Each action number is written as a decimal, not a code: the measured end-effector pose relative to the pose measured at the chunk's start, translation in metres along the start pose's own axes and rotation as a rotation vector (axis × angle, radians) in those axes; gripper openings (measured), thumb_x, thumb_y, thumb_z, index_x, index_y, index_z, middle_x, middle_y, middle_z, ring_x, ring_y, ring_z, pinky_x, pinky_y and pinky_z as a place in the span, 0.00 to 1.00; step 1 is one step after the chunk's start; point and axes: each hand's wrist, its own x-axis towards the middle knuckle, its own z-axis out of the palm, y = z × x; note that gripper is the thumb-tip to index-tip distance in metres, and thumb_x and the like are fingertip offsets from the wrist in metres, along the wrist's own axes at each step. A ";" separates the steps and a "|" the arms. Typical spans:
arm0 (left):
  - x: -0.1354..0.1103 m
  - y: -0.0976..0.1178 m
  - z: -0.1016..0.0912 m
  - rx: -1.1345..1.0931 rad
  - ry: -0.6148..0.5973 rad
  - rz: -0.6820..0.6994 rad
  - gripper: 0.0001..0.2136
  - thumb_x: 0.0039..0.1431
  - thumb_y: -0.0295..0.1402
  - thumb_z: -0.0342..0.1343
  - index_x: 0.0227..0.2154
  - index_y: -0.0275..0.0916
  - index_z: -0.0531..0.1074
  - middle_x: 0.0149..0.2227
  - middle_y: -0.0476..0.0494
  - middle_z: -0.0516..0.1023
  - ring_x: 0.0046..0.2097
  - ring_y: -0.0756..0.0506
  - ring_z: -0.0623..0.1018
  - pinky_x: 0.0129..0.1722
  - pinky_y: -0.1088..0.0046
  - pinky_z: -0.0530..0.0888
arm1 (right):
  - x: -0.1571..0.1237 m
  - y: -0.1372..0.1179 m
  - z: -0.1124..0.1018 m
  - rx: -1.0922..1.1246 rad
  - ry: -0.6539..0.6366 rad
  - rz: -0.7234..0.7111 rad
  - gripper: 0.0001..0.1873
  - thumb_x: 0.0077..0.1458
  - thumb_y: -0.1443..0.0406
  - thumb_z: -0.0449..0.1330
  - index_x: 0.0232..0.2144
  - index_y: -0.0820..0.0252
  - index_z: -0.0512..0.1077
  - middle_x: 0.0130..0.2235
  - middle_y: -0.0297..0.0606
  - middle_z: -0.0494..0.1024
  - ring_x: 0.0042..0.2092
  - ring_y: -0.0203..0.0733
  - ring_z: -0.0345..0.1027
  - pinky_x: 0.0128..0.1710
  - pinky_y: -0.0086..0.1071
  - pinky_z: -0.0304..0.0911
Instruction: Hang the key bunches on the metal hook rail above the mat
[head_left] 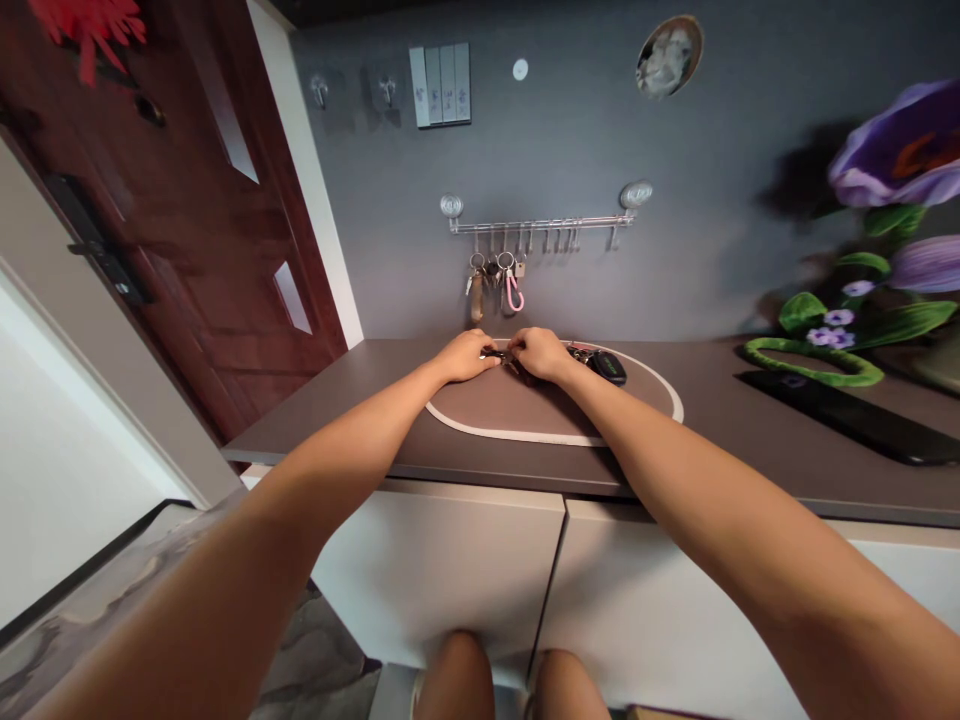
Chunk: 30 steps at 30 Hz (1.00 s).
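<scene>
On the oval mat (495, 425), which is brown with a pale rim, my left hand (466, 357) pinches a small bunch of keys (495, 354). My right hand (541, 352) is close beside it, fingers curled down onto the same bunch and partly hiding it. Just right of my right wrist lies a black car key fob (608, 367), with more keys (579, 354) next to it. Above my hands, a clear wall rail (544, 225) with hooks carries several hanging keys, among them a brown fob (477, 297) and a pink loop (514, 290).
The mat lies on a dark countertop (712, 465) over white cabinet doors (450, 560). To the right are a long black object (847, 415) and purple artificial flowers (900, 150). A dark red door (187, 200) stands at the left; switches (440, 85) are on the wall.
</scene>
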 end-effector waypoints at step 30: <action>0.003 0.012 -0.013 -1.150 0.181 -0.351 0.08 0.53 0.25 0.53 0.37 0.30 0.67 0.32 0.44 0.73 0.32 0.54 0.73 0.40 0.72 0.71 | -0.005 -0.012 -0.007 0.231 0.235 -0.140 0.11 0.49 0.67 0.54 0.36 0.62 0.71 0.37 0.39 0.74 0.37 0.35 0.66 0.39 0.28 0.58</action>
